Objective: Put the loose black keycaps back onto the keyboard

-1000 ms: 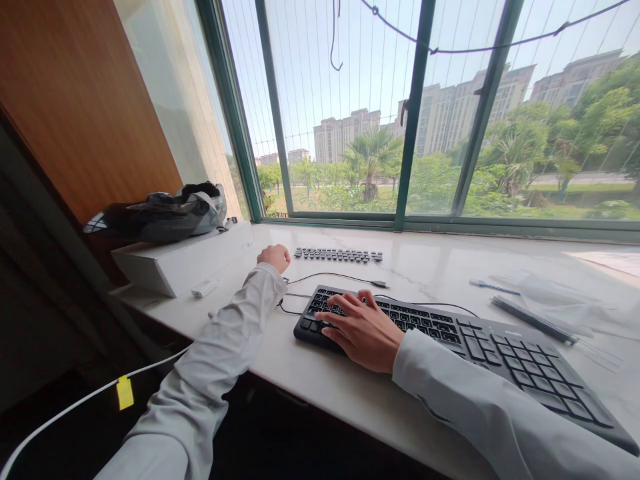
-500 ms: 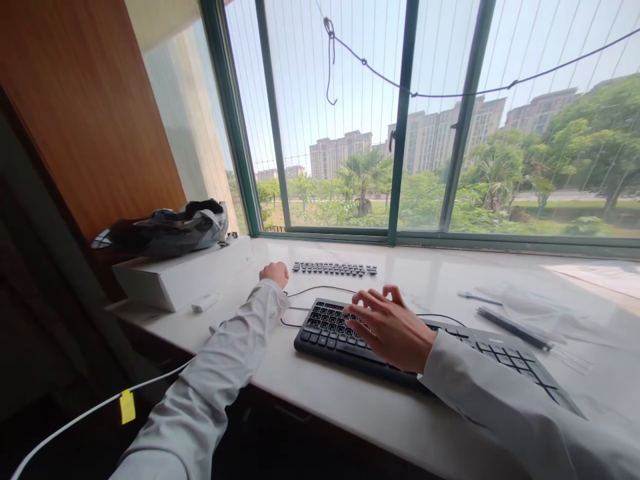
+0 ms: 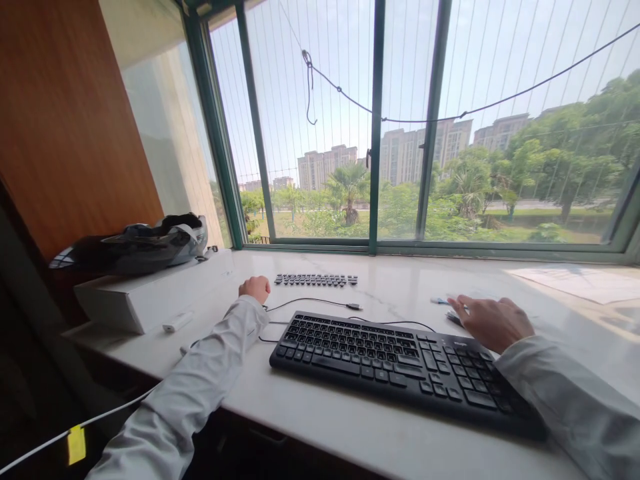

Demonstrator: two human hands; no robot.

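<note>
My left hand (image 3: 255, 289) rests on the white tabletop, its fingers curled; whether anything is in them is hidden. Beside it, small dark keycaps (image 3: 316, 280) lie in rows. My right hand (image 3: 494, 323) hovers past the upper right part of a black keyboard (image 3: 350, 365), fingers stretched out and a little apart. Right at its fingertips lie a thin blue-tipped stick (image 3: 440, 301) and the end of a dark bundle of thin rods (image 3: 454, 319), mostly covered by the hand. In the keyboard's main letter area many keys lack caps, while the bottom row and number pad have theirs.
A black cable with a USB plug (image 3: 354, 307) lies behind the keyboard. At the left stand a white box (image 3: 110, 307) with a dark bag (image 3: 135, 247) on it and a small white object (image 3: 178, 321). Paper (image 3: 585, 283) lies at the right by the window.
My right hand has moved off the keyboard's letter keys to the right, over to the stick and rods. My left hand stays by the keycaps. The view has turned slightly right.
</note>
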